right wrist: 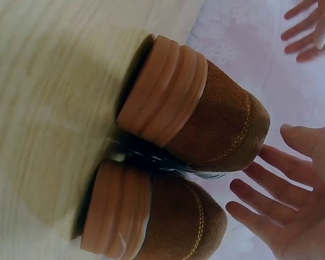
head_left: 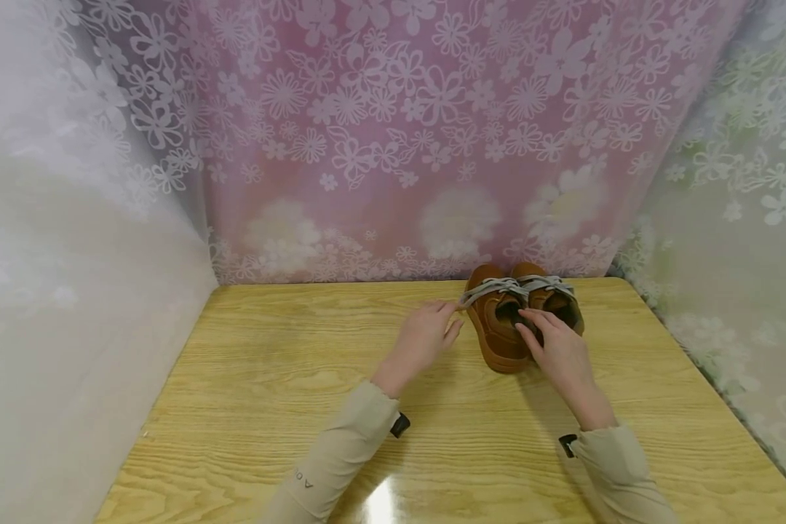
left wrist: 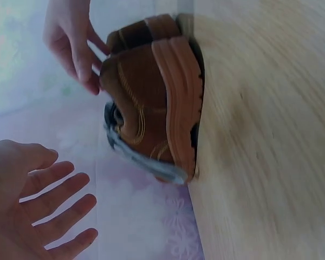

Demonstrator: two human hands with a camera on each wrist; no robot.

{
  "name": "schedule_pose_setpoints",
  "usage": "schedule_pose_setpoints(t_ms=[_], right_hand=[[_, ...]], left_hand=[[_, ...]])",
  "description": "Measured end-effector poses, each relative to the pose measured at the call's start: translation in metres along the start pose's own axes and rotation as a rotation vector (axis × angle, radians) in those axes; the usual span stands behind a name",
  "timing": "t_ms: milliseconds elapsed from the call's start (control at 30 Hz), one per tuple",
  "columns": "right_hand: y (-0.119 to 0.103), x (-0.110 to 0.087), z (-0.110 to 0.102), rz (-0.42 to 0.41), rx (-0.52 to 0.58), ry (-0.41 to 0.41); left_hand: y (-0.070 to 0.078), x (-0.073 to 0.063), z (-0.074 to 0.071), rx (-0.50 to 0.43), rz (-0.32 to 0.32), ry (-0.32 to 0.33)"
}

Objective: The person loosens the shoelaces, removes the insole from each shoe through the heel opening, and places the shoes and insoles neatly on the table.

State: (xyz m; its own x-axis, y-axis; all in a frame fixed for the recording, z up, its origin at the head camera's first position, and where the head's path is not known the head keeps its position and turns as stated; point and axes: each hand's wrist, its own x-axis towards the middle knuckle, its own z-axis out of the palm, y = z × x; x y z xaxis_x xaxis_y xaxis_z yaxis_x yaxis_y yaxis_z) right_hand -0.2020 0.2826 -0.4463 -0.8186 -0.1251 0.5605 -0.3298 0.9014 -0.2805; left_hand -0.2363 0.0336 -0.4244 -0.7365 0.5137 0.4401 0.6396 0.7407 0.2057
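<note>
A pair of brown lace-up shoes with grey laces (head_left: 491, 288) stands side by side, heels toward me. My left hand (head_left: 422, 338) is just left of the left shoe (head_left: 501, 348), fingertips close to its laces in the head view. In the left wrist view this hand (left wrist: 43, 203) has its fingers spread, with nothing between them. My right hand (head_left: 560, 356) is over the heels, thumb and forefinger near the left shoe's opening. The right wrist view shows its relaxed fingers (right wrist: 284, 189) right at that shoe's heel collar (right wrist: 257, 130). The right shoe (right wrist: 173, 219) is beside it.
The shoes are at the back right of a wood-grain table (head_left: 288, 364), by its rear edge. A pink flowered curtain (head_left: 380, 145) rises behind them. Pale sheets hang at the left (head_left: 72, 291) and right (head_left: 740, 276).
</note>
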Motion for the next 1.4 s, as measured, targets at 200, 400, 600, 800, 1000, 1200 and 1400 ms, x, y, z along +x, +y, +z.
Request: schedule_pose_setpoints(t_ms=[200, 400, 600, 800, 1000, 1200, 1400], right_hand=[[0.002, -0.006, -0.002, 0.034, -0.013, -0.042], [0.002, -0.011, 0.002, 0.049, -0.016, -0.061], [0.002, -0.012, 0.007, 0.059, 0.03, -0.003], [0.001, -0.013, 0.009, 0.045, 0.056, 0.037], [0.0, -0.015, 0.011, 0.01, 0.055, 0.069], [-0.002, -0.016, 0.01, -0.003, 0.075, 0.06], [-0.004, -0.017, 0.008, -0.019, 0.098, 0.054]], left_hand=[[0.029, 0.015, 0.022, 0.014, 0.052, -0.104], [0.047, 0.021, 0.044, 0.078, 0.109, -0.228], [0.053, 0.018, 0.054, 0.068, 0.095, -0.239], [0.052, 0.019, 0.055, 0.071, 0.091, -0.174], [0.05, 0.017, 0.052, 0.085, 0.098, -0.147], [0.047, 0.014, 0.048, 0.077, 0.094, -0.139], [0.044, 0.011, 0.044, 0.064, 0.085, -0.143]])
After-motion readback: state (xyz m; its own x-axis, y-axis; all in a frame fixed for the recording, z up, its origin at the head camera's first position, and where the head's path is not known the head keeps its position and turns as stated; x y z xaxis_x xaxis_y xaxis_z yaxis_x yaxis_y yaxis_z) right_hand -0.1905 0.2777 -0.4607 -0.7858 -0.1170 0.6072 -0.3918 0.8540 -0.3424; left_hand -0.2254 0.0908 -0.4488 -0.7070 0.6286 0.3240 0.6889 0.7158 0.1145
